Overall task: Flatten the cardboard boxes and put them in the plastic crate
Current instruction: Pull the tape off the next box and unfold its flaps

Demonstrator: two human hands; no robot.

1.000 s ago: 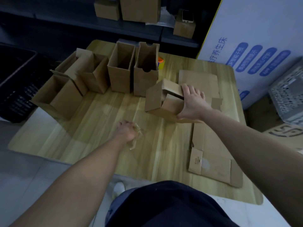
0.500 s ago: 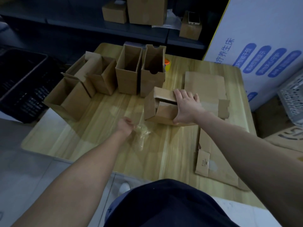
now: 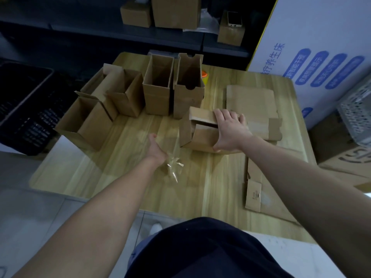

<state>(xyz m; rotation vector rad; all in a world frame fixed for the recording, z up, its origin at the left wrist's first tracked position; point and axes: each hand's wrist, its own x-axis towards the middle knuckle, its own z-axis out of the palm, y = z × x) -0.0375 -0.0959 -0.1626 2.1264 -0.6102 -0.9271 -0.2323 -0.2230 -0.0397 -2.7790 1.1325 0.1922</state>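
Cardboard box [image 3: 200,137], edges in grip of right hand [image 3: 230,130]; open tabletop [image 3: 124,161] leftward.

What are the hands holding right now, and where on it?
The right hand grips the tipped cardboard box across its right end, fingers on top, thumb below. The left hand holds nothing; crumpled tape lies beside it.
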